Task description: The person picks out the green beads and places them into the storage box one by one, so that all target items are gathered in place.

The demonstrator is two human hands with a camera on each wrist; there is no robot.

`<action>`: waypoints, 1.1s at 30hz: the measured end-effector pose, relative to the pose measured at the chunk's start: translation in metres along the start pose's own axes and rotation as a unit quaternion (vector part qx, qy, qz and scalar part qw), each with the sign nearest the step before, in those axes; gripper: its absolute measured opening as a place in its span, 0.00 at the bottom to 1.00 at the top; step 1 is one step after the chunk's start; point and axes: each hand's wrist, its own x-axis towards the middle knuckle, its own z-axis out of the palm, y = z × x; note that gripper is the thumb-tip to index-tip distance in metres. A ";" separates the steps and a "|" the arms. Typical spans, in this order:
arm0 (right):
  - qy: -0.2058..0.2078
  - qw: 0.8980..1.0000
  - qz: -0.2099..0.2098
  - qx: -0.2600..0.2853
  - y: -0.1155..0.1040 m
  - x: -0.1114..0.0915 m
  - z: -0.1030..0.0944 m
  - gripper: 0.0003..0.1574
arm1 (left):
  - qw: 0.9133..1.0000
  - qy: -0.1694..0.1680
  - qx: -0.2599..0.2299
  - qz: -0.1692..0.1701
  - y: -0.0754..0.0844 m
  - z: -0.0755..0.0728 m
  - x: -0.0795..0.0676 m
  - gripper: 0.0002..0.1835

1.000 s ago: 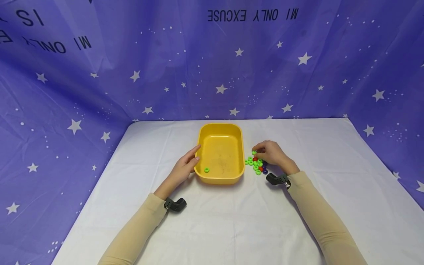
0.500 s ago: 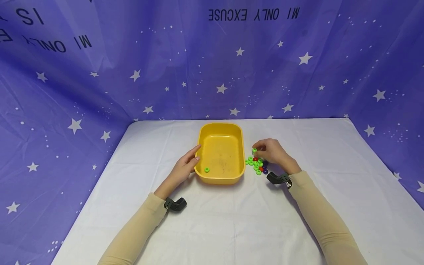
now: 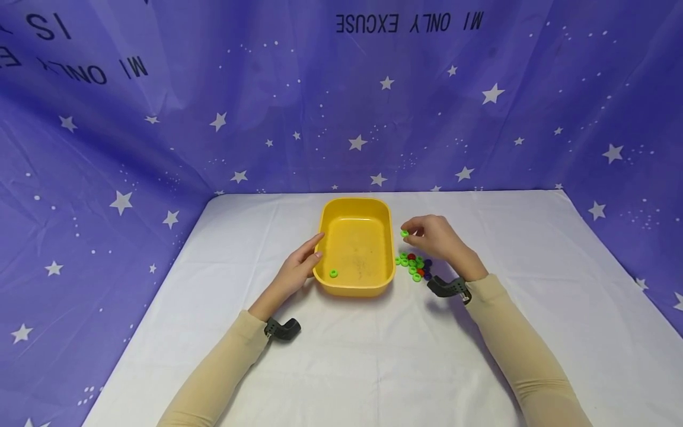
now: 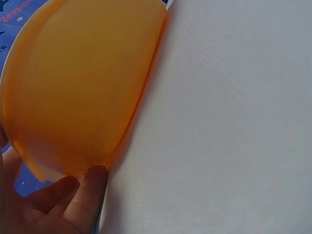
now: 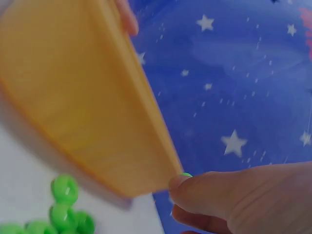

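Note:
My right hand [image 3: 439, 238] pinches a green bead [image 3: 404, 233] between thumb and fingertips, just right of the yellow bin [image 3: 356, 289]. In the right wrist view only a green sliver of that bead shows behind the fingertip. Below the hand, green beads [image 3: 412, 270], red beads [image 3: 411, 257] and dark blue beads [image 3: 428, 263] lie in a loose cluster by the bin's right wall. One green bead [image 3: 333, 273] rests inside the bin at its near left. My left hand [image 3: 296, 268] rests against the bin's left side, with extended fingers touching the wall and rim.
A white cloth [image 3: 341, 362] covers the table. Behind it and at both sides hangs a purple curtain [image 3: 299, 118] with white stars. Dark wrist mounts [image 3: 283, 329] sit on both forearms.
The right hand has lifted the green bead up from the cluster and moved slightly away and left toward the bin's right rim. The left hand and bin have stayed put.

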 end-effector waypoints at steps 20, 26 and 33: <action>-0.058 0.995 -0.077 0.000 -0.085 0.019 0.023 0.16 | 1.000 -0.003 -0.010 0.008 -0.001 -0.001 0.000 0.29; -0.075 0.994 -0.078 -0.007 -0.097 0.026 0.040 0.16 | 1.000 -0.007 -0.011 0.003 -0.002 0.000 0.001 0.29; -0.083 0.992 -0.096 -0.012 -0.104 0.031 0.058 0.13 | 1.000 -0.008 -0.007 0.004 -0.002 -0.001 0.000 0.30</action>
